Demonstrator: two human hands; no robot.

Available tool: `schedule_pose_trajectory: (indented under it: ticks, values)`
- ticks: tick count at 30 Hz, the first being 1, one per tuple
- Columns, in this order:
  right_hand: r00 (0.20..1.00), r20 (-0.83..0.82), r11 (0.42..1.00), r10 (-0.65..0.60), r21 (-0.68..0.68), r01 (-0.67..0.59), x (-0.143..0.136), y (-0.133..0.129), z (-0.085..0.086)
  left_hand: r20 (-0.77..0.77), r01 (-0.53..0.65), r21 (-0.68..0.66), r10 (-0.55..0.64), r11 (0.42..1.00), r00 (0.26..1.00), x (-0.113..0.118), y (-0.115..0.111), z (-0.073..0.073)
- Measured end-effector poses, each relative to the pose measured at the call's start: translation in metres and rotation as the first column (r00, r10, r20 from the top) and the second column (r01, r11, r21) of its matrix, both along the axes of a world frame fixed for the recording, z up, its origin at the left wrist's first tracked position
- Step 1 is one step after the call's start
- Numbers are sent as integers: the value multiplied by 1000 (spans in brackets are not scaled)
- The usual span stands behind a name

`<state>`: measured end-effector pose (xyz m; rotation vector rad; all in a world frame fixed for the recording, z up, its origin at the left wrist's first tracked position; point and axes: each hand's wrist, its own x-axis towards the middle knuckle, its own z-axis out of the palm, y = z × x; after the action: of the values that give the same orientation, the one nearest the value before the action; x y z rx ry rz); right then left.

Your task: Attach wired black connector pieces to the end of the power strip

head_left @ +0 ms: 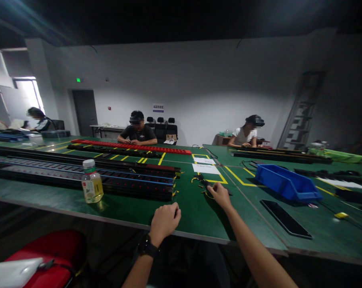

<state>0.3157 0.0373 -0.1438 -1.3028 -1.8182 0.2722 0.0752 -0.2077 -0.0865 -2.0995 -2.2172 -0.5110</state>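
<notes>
My left hand [165,221], with a black watch [147,245] on the wrist, is curled closed just over the table's front edge. Whatever its fingers may hold is hidden. Further forward, my right hand [219,194] reaches down to the green table [193,218], thumb and fingers closed at a small group of black pieces [204,183] with yellow bits. What exactly it grips is too small and dark to tell. To the left of both hands lie long black rails [139,187] with blue strips and red dots, yellow pieces sticking out at their near ends.
A bottle of yellow drink [92,182] stands before the rails. Right of my hands are a blue bin [285,183] and a black phone [285,218]. Paper sheets [205,168] and a red slotted rail [133,147] lie further back. Co-workers [139,130] sit across the table.
</notes>
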Motion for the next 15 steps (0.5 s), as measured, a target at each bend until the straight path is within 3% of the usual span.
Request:
schedule_pose_trajectory:
  ticks: [15]
  values:
    - [1000, 5, 1000, -6, -31, 6, 0, -3, 4, 21, -2, -15, 2, 1000, 1000, 2, -3, 6]
